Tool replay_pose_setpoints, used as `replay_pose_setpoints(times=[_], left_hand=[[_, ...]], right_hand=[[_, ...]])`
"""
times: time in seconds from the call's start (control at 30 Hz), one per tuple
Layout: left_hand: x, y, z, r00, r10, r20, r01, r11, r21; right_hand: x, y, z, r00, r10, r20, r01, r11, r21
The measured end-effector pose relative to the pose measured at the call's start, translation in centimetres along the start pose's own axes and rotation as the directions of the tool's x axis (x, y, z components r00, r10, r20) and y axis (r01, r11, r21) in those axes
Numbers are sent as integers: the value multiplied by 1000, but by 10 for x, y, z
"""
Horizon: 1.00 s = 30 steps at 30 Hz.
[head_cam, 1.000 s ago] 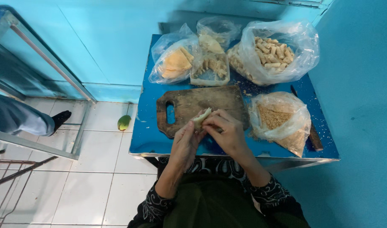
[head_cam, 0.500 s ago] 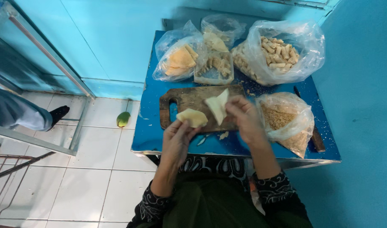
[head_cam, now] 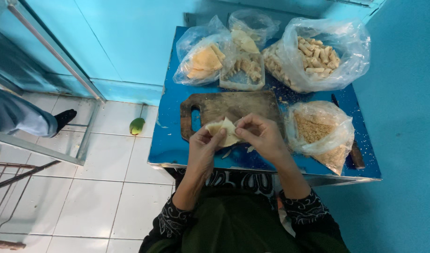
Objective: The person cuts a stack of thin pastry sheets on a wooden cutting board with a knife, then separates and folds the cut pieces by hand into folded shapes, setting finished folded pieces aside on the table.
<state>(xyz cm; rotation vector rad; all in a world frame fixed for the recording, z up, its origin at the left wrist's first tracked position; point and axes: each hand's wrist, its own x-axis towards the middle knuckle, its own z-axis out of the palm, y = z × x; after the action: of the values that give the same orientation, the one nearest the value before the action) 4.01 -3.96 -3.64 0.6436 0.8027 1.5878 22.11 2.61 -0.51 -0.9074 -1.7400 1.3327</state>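
1. While we pinch the pale dough wrapper (head_cam: pixel 225 131) between the fingers of our left hand (head_cam: pixel 203 150) and our right hand (head_cam: pixel 261 137), it hangs just above the near edge of the wooden cutting board (head_cam: pixel 233 108); thin as it looks, we judge that a hard pull could tear it.
2. If either hand loosens, the wrapper may drop onto the board, or past the edge of the blue surface (head_cam: pixel 170 140) to the tiled floor (head_cam: pixel 107 187).
3. Scraps lie on the surface under our hands; they could stick to the wrapper.
4. We count one wrapper in hand, one board, and four clear plastic bags: flat wrappers (head_cam: pixel 203 61), rolled pieces (head_cam: pixel 318 51), crumbs (head_cam: pixel 320 133), and one at the back (head_cam: pixel 252 28).
5. One clear tub (head_cam: pixel 243 72) and one green fruit (head_cam: pixel 137 125) on the floor.
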Motion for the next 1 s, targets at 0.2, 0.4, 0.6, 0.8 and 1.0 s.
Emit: replay_pose_setpoints(times=[0.2, 0.4, 0.6, 0.8, 1.0], left_hand=[[5, -13, -11, 997, 71, 16, -72, 996, 52], [6, -8, -15, 1000, -30, -5, 29, 996, -79], [5, 0, -6, 999, -20, 26, 21, 999, -45], [9, -2, 2, 999, -38, 8, 38, 995, -91], [5, 10, -4, 1000, 21, -23, -23, 998, -55]], right_hand=[[13, 18, -14, 990, 111, -82, -84, 957, 276], [11, 17, -14, 984, 109, -139, -75, 970, 231], [-5, -5, 6, 951, -157, -266, 167, 986, 18], [-15, -12, 16, 923, -329, -198, 283, 932, -225], [9, 4, -16, 946, 78, -316, -35, 990, 140]])
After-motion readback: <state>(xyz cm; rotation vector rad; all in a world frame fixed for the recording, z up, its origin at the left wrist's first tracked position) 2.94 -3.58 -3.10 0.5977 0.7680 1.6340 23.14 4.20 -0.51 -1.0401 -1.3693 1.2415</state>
